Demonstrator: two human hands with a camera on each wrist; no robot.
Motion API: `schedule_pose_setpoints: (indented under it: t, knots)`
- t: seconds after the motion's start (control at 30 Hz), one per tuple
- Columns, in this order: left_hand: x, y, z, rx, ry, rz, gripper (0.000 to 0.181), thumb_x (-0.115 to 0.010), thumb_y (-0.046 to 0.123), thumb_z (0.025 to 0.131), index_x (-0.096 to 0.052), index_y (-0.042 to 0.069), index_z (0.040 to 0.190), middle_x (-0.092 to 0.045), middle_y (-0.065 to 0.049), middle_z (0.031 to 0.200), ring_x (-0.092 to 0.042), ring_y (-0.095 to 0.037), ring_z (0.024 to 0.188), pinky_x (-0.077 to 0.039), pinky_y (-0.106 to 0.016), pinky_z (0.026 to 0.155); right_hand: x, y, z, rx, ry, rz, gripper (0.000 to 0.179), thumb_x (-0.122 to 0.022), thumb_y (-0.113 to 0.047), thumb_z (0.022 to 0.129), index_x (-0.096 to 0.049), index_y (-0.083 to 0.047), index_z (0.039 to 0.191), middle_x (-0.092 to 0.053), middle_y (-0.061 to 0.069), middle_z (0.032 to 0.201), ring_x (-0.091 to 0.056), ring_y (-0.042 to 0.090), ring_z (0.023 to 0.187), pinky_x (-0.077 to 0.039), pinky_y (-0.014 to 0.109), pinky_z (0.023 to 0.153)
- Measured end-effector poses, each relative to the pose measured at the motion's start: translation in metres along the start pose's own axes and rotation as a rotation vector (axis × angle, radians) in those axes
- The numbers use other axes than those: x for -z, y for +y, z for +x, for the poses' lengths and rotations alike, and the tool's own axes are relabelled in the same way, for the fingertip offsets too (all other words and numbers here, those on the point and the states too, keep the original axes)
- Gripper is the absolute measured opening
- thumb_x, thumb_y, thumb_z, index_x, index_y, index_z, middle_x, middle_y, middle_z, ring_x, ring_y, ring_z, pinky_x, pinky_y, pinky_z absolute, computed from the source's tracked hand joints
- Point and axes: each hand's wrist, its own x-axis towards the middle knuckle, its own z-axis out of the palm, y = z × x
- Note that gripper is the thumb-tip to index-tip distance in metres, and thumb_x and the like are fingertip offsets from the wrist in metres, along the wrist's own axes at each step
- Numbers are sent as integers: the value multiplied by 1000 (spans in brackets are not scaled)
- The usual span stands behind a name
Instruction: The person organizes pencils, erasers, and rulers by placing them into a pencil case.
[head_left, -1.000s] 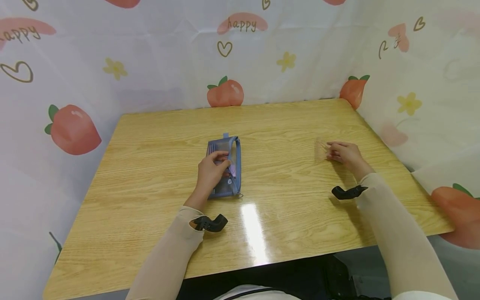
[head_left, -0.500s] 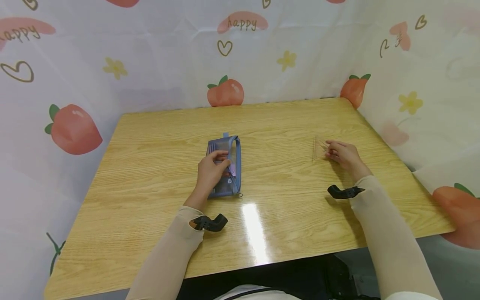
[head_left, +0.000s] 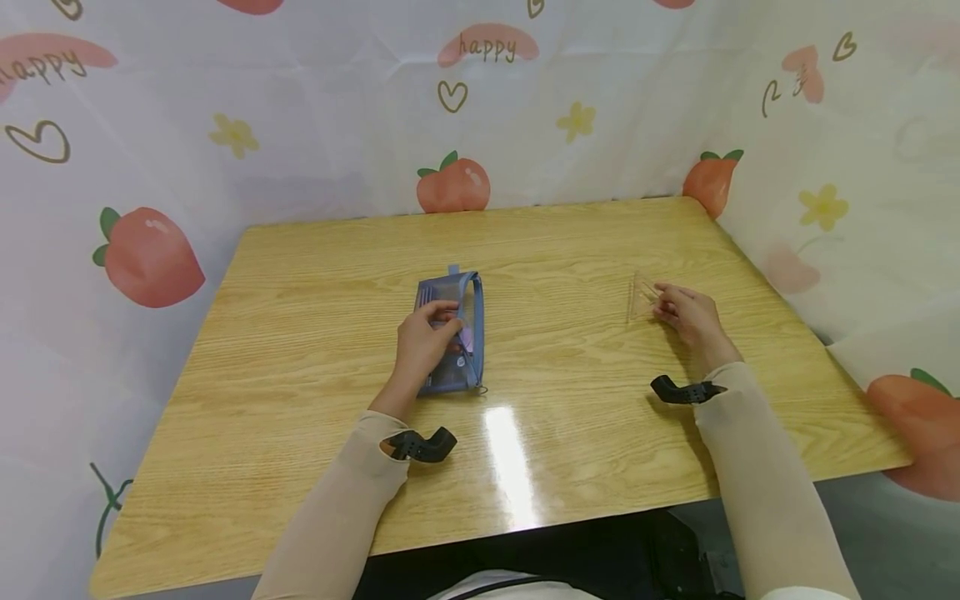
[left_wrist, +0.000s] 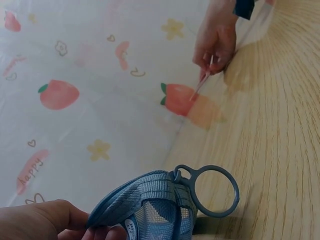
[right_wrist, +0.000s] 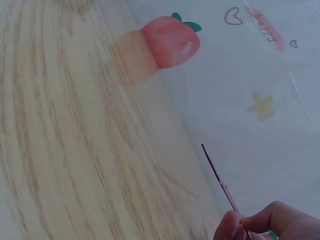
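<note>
A blue mesh zip pencil case (head_left: 470, 379) lies at mid-table, its zipped side gaping towards the right. My left hand (head_left: 422, 340) pinches the edge of its opening between thumb and fingers; the left wrist view shows the thumb (left_wrist: 65, 212) on that fabric edge. Something pinkish-purple (head_left: 467, 338) shows inside the mesh. To the right, my right hand (head_left: 692, 318) pinches a clear triangular set square (head_left: 632, 307) by one side, held upright above the table. Seen edge-on in the right wrist view, the set square (right_wrist: 220, 181) looks like a thin reddish line.
The wood-grain table (head_left: 300, 350) reflects a bright light strip near its front edge. A printed cloth (head_left: 337, 108) with peaches and hearts hangs along the back and right sides. A ring (left_wrist: 236, 197) hangs from the pencil case's end. Black camera mounts (head_left: 678, 390) sit on both wrists.
My right forearm has swung a little to the left, and the set square has turned so more of its face shows. The left hand and pencil case have stayed in place.
</note>
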Motion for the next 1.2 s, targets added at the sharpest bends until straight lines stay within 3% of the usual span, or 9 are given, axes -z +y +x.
schedule_pose_setpoints:
  t: [0.3, 0.47, 0.67, 0.9, 1.2]
  knots:
    - [0, 0, 0, -6, 3, 5, 27, -65, 12, 79, -64, 11, 105, -60, -4, 89, -61, -18, 65, -56, -26, 51, -3, -1, 0, 3, 16, -4, 29, -48, -5, 91, -53, 1, 119, -58, 2, 72, -56, 10, 67, -53, 20, 65]
    - [0, 0, 0, -1, 2, 2, 28, -66, 12, 78, -64, 10, 106, -60, -4, 89, -61, -18, 66, -56, -26, 52, -5, -2, 1, -12, 9, 43, 23, -49, -5, 90, -62, -5, 108, -57, 3, 76, -56, 10, 67, -53, 20, 65]
    - [0, 1, 0, 2, 0, -5, 27, -66, 11, 78, -64, 11, 105, -60, -4, 89, -61, -18, 66, -56, -26, 52, -10, -2, 2, -20, -50, 140, 20, -47, -1, 90, -65, -6, 97, -58, 6, 75, -57, 12, 65, -54, 22, 62]
    - [0, 1, -1, -1, -2, -1, 26, -66, 12, 78, -64, 12, 104, -60, -4, 89, -61, -18, 65, -56, -26, 52, -20, 0, 0, -22, -142, 157, 19, -46, -4, 92, -61, -4, 104, -57, 7, 78, -59, 14, 68, -54, 23, 64]
    - [0, 2, -1, -5, -2, 2, 26, -65, 11, 78, -64, 11, 105, -60, -5, 89, -61, -18, 65, -56, -27, 52, -33, 1, -2, -12, -191, 172, 22, -47, -8, 93, -60, -1, 109, -56, 8, 81, -58, 15, 69, -54, 24, 66]
